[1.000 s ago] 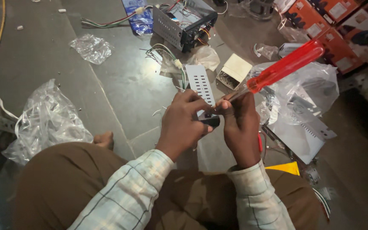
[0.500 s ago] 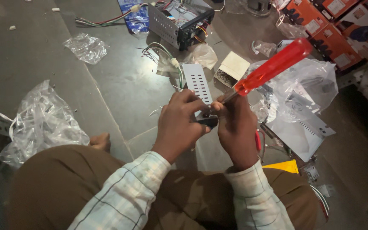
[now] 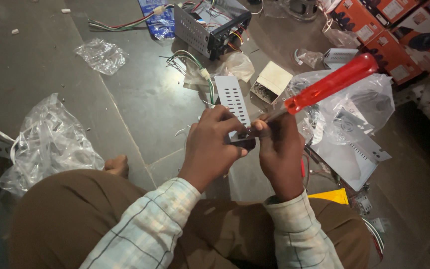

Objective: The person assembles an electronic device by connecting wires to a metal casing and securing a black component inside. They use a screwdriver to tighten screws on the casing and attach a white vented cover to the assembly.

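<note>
The screwdriver [image 3: 319, 92] has a translucent red plastic handle, glossy and smooth, with a thin bare metal shaft. The slotted plate [image 3: 232, 102] looks like matt grey sheet metal punched with rows of vents; the small dark part [image 3: 242, 143] pinched between both hands looks matt black. The floor [image 3: 125, 99] is polished grey stone, faintly reflective, with thin seams. Crinkled clear plastic bags [image 3: 51, 142] catch the light. The open chassis [image 3: 210, 25] is perforated metal with plastic-coated wires. The boxes [image 3: 374, 30] are glossy printed cardboard. The shirt sleeves [image 3: 150, 224] are soft checked cloth, the trousers [image 3: 65, 214] matt brown fabric.
</note>
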